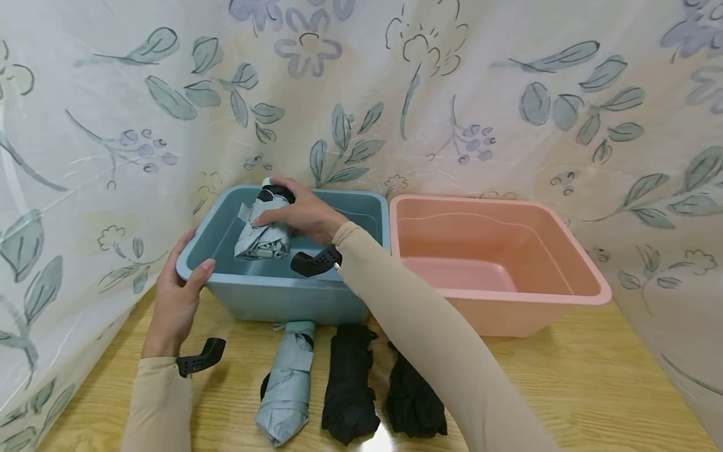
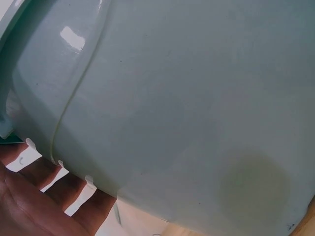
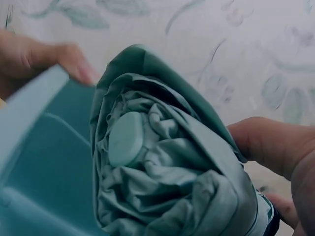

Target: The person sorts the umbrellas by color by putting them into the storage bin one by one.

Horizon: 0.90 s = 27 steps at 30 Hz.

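Right hand [image 1: 305,210] holds the grey-blue umbrella [image 1: 262,235], thumb on one side, fingers on the other; grip narrowed to the folded bundle; the umbrella is over the blue bin [image 1: 282,304], within its rim outline, toward the left end, tilted, strap end near the far rim; can't tell if it touches the bin floor. Right wrist view shows its other end: bunched folds around a pale oval tip [image 3: 126,139]. Left hand [image 1: 177,301] grips the blue bin's left end, thumb over the rim, fingers along the outer wall.

Pink bin [image 1: 582,282] stands just right of the blue one, rims nearly meeting; both on the wood bench [image 1: 565,389]. In front of the blue bin, side by side: pale umbrella [image 1: 288,383] at left, black umbrella [image 1: 350,386] in the middle, second black one [image 1: 413,398] at right, partly hidden by the right sleeve [image 1: 440,326]; floral sheet [image 1: 350,88] hangs behind.
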Available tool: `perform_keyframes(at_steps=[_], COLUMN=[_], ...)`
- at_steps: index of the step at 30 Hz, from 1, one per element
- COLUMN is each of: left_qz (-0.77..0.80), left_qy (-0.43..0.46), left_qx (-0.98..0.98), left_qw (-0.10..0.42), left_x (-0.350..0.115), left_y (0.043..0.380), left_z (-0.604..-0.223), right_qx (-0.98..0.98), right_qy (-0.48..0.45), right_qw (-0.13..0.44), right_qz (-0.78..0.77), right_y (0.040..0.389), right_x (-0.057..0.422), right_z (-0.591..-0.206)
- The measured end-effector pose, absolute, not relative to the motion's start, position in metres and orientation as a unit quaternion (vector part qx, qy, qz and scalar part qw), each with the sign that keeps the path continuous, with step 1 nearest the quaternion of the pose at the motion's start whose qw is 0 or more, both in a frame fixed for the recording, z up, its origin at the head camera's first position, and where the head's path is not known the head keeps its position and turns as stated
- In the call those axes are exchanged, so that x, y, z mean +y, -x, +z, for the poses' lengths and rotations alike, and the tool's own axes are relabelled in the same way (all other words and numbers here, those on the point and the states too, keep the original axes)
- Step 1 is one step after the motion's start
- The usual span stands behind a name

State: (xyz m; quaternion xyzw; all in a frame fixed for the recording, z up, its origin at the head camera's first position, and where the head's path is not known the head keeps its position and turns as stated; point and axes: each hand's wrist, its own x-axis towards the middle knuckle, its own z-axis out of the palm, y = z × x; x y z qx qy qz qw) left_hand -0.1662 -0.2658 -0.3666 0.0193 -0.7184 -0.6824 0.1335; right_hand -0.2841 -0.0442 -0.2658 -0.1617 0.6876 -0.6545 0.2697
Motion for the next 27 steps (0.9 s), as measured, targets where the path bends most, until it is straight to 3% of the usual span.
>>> perform_keyframes(at_steps=[13, 27], left_qz=[-0.691, -0.692], left_qy=[-0.005, -0.014], left_qx=[-0.71, -0.71], left_qw=[0.137, 0.126], left_x=[-0.268, -0.271], left_y=[0.165, 0.166], left_z=[-0.368, -0.367], right_qx=[0.747, 0.769], right_qy=[0.131, 0.128], right_qw=[0.254, 0.269], right_qz=[-0.6, -0.566], right_y=[0.3, 0.302], right_x=[-0.095, -0.118], right_z=[-0.293, -0.305])
